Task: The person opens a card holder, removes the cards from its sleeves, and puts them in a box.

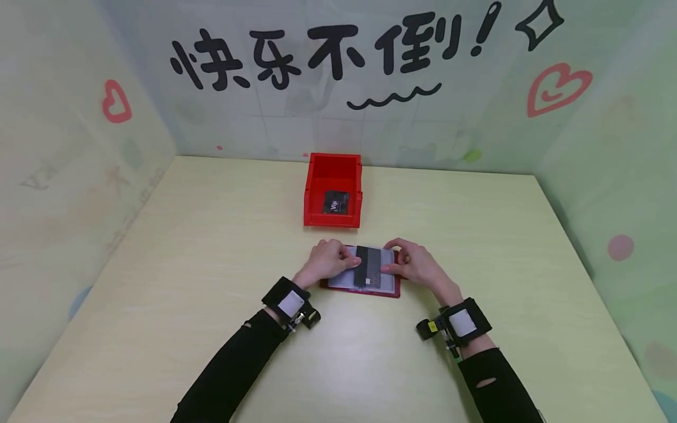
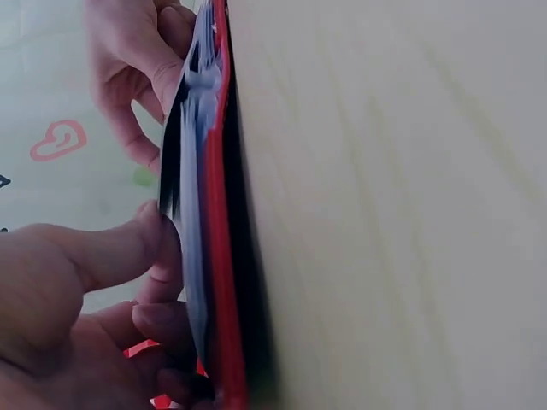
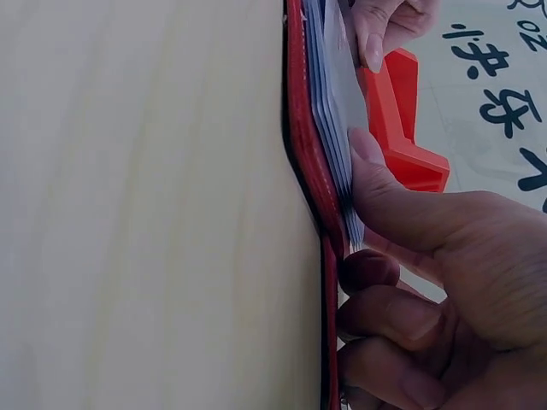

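A red-covered card holder (image 1: 390, 289) with clear plastic sleeves (image 1: 341, 280) lies spread on the table. A dark grey card (image 1: 368, 267) stands upright across the top sleeve. My left hand (image 1: 330, 259) pinches the card's left edge, thumb tip at the dark edge in the left wrist view. From the other side my right hand (image 1: 418, 264) grips the card holder. Its thumb (image 3: 376, 175) presses on the sleeves beside the card, while the other fingers (image 3: 397, 312) curl at the cover's edge. The stack of sleeves (image 2: 195, 222) is fanned slightly above the red cover (image 2: 224, 282).
Behind the card holder stands a red bin (image 1: 333, 220) with a black card marked "Vip" (image 1: 336, 202) inside. The pale wooden table (image 1: 238, 235) is bounded by printed walls at the back and both sides.
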`<act>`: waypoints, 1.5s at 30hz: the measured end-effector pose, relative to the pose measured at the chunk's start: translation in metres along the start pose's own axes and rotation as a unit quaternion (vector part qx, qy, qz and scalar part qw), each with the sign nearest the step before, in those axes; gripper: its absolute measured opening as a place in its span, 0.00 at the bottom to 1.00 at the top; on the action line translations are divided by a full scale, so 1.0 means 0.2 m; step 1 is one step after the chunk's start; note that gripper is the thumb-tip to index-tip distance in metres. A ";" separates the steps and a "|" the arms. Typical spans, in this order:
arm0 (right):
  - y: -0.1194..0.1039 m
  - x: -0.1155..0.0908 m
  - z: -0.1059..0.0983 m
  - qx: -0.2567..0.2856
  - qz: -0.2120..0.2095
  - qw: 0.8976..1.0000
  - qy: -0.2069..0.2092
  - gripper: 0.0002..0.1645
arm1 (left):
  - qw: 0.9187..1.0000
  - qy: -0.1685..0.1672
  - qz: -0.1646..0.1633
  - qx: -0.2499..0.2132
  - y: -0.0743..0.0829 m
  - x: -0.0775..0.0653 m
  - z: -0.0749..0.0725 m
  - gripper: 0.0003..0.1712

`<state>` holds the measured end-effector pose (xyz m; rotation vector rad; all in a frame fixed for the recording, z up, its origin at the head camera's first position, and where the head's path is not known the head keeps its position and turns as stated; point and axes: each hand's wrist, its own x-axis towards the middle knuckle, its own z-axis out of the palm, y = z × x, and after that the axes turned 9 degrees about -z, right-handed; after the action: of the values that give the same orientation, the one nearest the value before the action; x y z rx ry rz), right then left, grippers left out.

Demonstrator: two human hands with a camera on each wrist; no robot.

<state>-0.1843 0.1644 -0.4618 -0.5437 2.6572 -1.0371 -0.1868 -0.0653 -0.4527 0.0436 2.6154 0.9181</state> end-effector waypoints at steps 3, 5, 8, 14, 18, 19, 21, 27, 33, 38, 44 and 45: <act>0.01 0.00 0.00 0.003 0.000 1.000 0.001 0.30 | 1.000 0.006 0.014 0.002 0.01 -0.01 0.01 0.15; 0.01 0.00 0.00 0.007 0.002 1.000 0.003 0.30 | 1.000 0.016 0.023 0.009 0.01 -0.01 0.03 0.18; 0.01 -0.01 0.00 0.006 0.000 1.000 0.005 0.30 | 0.999 0.026 0.027 0.020 0.02 -0.01 0.05 0.21; 0.01 -0.01 0.01 0.014 -0.001 1.000 0.010 0.28 | 0.999 0.013 0.019 0.029 0.03 -0.01 0.05 0.21; 0.01 -0.01 0.01 0.011 0.001 1.000 0.009 0.29 | 1.000 -0.009 0.005 0.019 0.03 -0.01 0.02 0.20; 0.01 -0.01 0.01 0.010 0.001 1.000 0.009 0.29 | 1.000 -0.013 0.003 0.015 0.03 -0.01 0.02 0.20; 0.01 -0.01 0.01 0.011 0.002 1.000 0.009 0.29 | 1.000 -0.018 0.002 0.010 0.02 -0.01 0.01 0.20; 0.01 -0.01 0.01 0.016 0.009 1.000 0.009 0.30 | 0.999 -0.031 0.021 -0.024 -0.01 -0.01 -0.02 0.19; 0.01 -0.02 0.01 0.014 0.008 1.000 0.012 0.29 | 0.995 -0.036 0.034 -0.087 -0.06 -0.01 -0.06 0.14; 0.02 -0.02 0.01 0.010 0.006 1.000 0.016 0.29 | 0.993 -0.018 0.039 -0.112 -0.06 -0.01 -0.12 0.13; 0.02 -0.02 0.02 0.009 0.004 1.000 0.018 0.30 | 0.988 -0.017 0.035 -0.149 -0.06 -0.01 -0.16 0.12; 0.02 -0.02 0.02 0.008 0.004 1.000 0.019 0.30 | 0.987 -0.018 0.031 -0.157 -0.07 -0.01 -0.17 0.13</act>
<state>-0.1802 0.1667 -0.4662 -0.5136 2.6789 -1.0772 -0.1949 -0.0958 -0.4359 0.0602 2.4175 1.3266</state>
